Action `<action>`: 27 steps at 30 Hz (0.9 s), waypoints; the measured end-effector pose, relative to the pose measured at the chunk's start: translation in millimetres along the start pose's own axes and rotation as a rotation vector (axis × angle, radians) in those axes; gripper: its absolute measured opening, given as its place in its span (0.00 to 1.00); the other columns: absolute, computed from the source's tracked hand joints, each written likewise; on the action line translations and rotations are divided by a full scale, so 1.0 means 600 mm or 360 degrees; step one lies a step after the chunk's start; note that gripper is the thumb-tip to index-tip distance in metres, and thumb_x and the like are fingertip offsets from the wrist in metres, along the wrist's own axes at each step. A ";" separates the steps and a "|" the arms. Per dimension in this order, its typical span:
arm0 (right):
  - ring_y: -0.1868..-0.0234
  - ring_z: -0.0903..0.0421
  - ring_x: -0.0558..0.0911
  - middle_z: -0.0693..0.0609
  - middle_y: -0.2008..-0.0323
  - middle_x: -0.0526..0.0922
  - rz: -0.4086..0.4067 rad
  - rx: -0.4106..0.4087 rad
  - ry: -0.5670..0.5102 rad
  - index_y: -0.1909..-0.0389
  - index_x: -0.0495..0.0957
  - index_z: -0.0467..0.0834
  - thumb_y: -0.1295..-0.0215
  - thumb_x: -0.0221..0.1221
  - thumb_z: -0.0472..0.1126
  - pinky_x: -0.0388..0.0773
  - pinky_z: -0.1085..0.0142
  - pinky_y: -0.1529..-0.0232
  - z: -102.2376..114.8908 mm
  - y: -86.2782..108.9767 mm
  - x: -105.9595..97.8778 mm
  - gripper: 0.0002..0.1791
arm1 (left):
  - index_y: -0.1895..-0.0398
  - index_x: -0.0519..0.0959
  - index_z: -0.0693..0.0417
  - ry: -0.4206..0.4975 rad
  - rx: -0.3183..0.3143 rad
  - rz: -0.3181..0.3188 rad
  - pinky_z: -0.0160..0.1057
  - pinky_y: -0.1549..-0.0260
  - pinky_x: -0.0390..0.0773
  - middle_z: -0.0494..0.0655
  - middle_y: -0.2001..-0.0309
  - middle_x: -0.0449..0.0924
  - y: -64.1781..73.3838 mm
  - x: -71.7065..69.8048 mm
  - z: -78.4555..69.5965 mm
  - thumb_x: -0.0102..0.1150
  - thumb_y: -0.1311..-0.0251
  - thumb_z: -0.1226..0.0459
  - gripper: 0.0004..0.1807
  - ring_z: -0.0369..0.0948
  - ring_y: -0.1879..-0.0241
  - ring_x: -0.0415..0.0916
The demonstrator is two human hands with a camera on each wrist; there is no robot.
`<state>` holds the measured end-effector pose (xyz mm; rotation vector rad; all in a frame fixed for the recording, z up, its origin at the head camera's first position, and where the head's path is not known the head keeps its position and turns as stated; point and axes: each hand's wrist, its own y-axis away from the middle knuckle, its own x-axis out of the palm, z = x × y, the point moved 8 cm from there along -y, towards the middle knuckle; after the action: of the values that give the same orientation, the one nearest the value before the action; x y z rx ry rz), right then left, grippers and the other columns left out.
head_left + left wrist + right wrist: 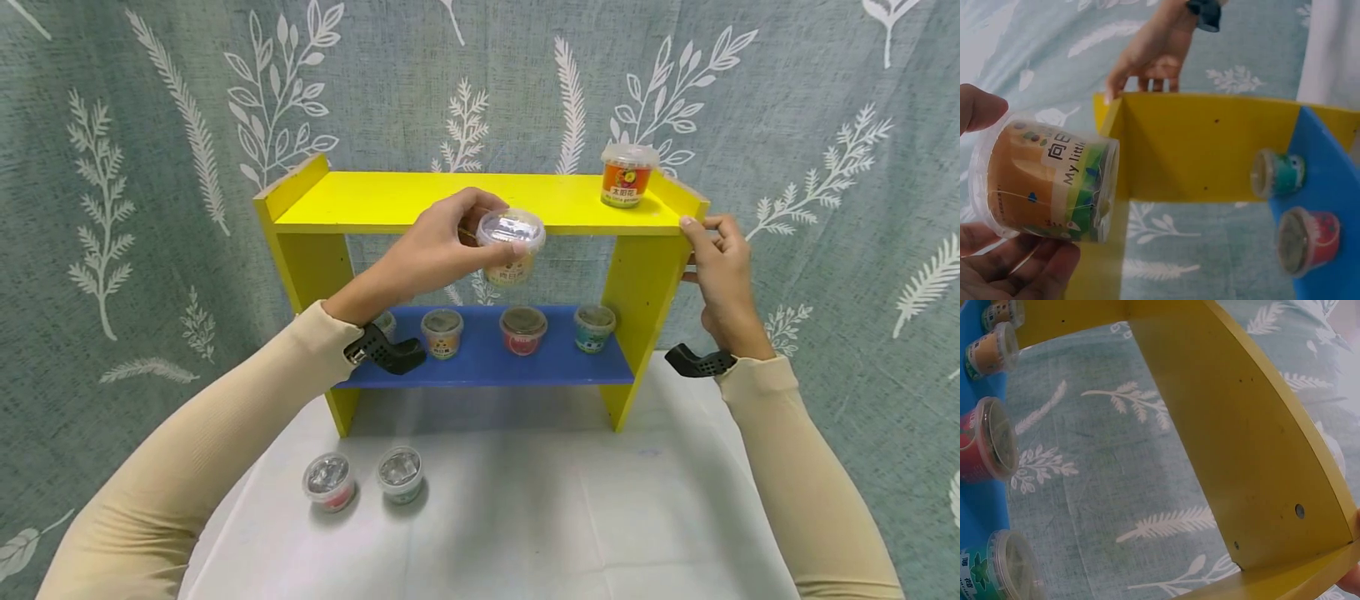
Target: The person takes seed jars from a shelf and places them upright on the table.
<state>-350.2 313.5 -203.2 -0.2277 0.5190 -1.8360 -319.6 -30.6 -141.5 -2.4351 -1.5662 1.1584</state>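
Observation:
My left hand [450, 237] grips a clear plastic cup [1054, 181] with a lid and an orange, white and green label. The cup is held in front of the yellow top board [450, 196] of a small shelf, thumb on one side and fingers on the other. At the shelf's upper right corner, my right hand [723, 275] holds the side panel [645, 292], its thumb at the front edge and fingers along the outside. An orange-labelled cup [627, 177] stands on the top board close to that corner.
On the blue lower board [480, 372] stand several lidded cups, among them an orange one [442, 335], a red one [522, 331] and a teal one [594, 329]. Two more cups, one red-labelled [330, 482] and one greenish [401, 475], sit on the white tablecloth [525, 517]. Patterned curtain [420, 83] hangs behind.

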 end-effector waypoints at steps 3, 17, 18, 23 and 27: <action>0.57 0.52 0.77 0.49 0.56 0.73 -0.0002 0.0002 0.0021 0.48 0.74 0.53 0.25 0.57 0.59 0.76 0.62 0.59 0.000 0.000 0.000 0.16 | 0.34 0.71 0.54 -0.0019 -0.0002 0.0021 0.41 0.55 0.83 0.48 0.50 0.78 0.009 0.007 0.008 0.72 0.38 0.53 0.33 0.44 0.53 0.77; 0.57 0.52 0.77 0.49 0.56 0.73 -0.0027 0.0013 0.0073 0.49 0.73 0.55 0.25 0.56 0.60 0.76 0.64 0.61 -0.002 0.000 -0.002 0.16 | 0.33 0.71 0.54 -0.0032 -0.0012 0.0115 0.41 0.52 0.82 0.46 0.49 0.78 0.044 0.033 0.056 0.73 0.38 0.53 0.34 0.43 0.52 0.77; 0.57 0.52 0.77 0.49 0.56 0.73 -0.0026 0.0014 0.0074 0.48 0.73 0.55 0.25 0.56 0.60 0.76 0.64 0.61 -0.001 0.001 -0.002 0.16 | 0.33 0.71 0.54 -0.0039 -0.0016 0.0123 0.41 0.52 0.82 0.46 0.49 0.78 0.046 0.035 0.060 0.72 0.38 0.52 0.34 0.43 0.51 0.77; 0.58 0.53 0.77 0.49 0.56 0.73 -0.0016 0.0010 0.0073 0.48 0.73 0.55 0.25 0.56 0.60 0.77 0.65 0.61 0.001 0.002 0.000 0.16 | 0.33 0.71 0.54 -0.0037 -0.0005 0.0160 0.41 0.51 0.82 0.46 0.48 0.78 0.059 0.045 0.076 0.72 0.38 0.53 0.34 0.43 0.50 0.77; 0.58 0.54 0.77 0.49 0.56 0.72 -0.0015 0.0012 0.0060 0.48 0.73 0.54 0.25 0.57 0.60 0.77 0.65 0.61 0.002 0.002 0.001 0.16 | 0.34 0.72 0.54 -0.0031 0.0015 0.0175 0.42 0.50 0.82 0.46 0.48 0.79 0.069 0.052 0.083 0.73 0.39 0.54 0.33 0.43 0.50 0.77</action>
<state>-348.5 312.3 -202.7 -0.1912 0.5382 -1.8541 -310.1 -44.0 -211.7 -2.5408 -1.4446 1.2062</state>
